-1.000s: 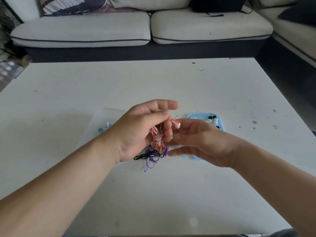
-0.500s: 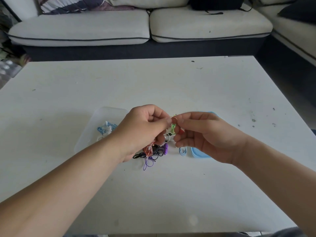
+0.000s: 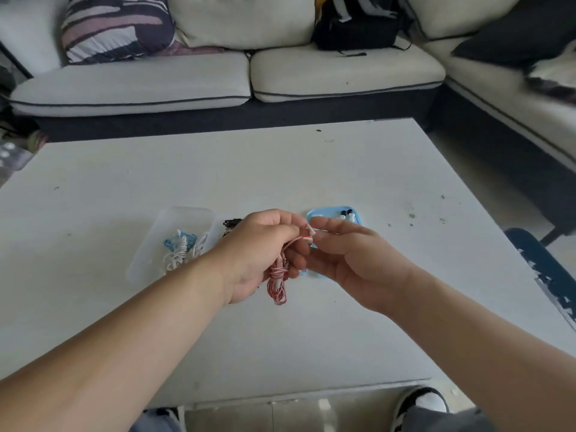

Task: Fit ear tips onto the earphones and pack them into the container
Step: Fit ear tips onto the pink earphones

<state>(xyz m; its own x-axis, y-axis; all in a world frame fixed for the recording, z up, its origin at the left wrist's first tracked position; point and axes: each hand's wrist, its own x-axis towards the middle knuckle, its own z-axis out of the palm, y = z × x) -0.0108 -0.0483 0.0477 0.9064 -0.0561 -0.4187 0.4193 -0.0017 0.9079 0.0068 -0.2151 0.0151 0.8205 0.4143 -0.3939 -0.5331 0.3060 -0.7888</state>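
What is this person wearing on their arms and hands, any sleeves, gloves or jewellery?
Nothing that shows. The left forearm and right forearm are bare right to the picture's edge, with no sleeve in view. The left hand and right hand are ungloved, and no ring, watch or bracelet shows on the sides facing the camera.

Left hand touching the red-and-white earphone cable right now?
Touching. Head view: the left hand grips the red-and-white earphones, fingers curled round the coiled cable, whose loops hang below the fist.

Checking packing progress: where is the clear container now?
Head view: the clear container sits on the table, just left of the left hand, with coiled earphones inside.
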